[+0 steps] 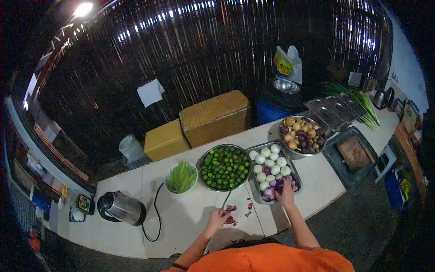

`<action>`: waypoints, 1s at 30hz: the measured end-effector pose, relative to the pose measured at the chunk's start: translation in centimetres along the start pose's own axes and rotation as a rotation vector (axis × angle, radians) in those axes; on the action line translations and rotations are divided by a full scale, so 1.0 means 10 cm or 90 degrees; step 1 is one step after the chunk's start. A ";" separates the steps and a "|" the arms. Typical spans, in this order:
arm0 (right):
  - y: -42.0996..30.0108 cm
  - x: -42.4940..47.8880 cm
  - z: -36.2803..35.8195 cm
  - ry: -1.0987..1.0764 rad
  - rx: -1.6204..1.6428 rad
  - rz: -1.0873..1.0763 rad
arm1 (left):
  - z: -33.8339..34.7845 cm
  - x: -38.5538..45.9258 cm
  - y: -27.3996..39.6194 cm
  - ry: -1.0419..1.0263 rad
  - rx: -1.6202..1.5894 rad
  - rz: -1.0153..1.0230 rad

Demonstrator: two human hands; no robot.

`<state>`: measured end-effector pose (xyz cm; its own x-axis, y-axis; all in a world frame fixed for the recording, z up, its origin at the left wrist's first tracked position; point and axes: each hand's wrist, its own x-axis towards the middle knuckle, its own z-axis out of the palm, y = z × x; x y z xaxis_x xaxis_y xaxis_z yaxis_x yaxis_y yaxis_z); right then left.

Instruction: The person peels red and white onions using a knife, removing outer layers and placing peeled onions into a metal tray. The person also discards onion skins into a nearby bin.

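My left hand [218, 219] is closed around a knife [227, 199], its blade pointing away from me above the white tabletop [190, 217]. Dark red onion skins [231, 220] lie beside that hand. At the near end of a metal tray [297, 170], my right hand [287, 192] reaches in and touches peeled red onions [269, 193]; whether it grips one cannot be told. Peeled white onions [260, 159] fill the rest of the tray. Small skin scraps [249, 206] are on the table between my hands.
Left of the tray stand a bowl of small green citrus fruits [224, 166], a bowl of green vegetables [181, 176] and an electric kettle [120, 208] with its cord. A bowl of unpeeled onions [302, 135], a dark tray [351, 180], metal pans [334, 110] and spring onions [365, 108] are to the right.
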<state>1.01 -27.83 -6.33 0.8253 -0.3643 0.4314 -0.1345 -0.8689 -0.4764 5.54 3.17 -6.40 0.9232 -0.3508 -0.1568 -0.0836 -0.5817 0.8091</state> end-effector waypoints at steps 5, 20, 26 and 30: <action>-0.50 -0.24 -0.04 -0.034 0.172 -0.064 | 0.05 -0.05 0.09 0.157 -0.141 0.127; -0.91 -1.21 -0.07 -0.382 0.605 0.141 | 0.63 -0.23 0.60 0.043 -0.019 0.368; -0.13 -1.66 -0.29 -0.157 0.590 0.388 | 0.49 -0.67 0.65 -0.034 -0.216 0.233; 0.26 -1.54 -0.51 0.000 0.698 0.474 | 0.56 -0.81 -0.08 -0.035 -0.257 0.069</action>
<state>-14.78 -26.16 -10.28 0.7475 -0.6332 -0.2010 -0.0427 0.2562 -0.9657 -3.97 2.33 -8.99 0.8950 -0.4390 -0.0792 -0.0156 -0.2081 0.9780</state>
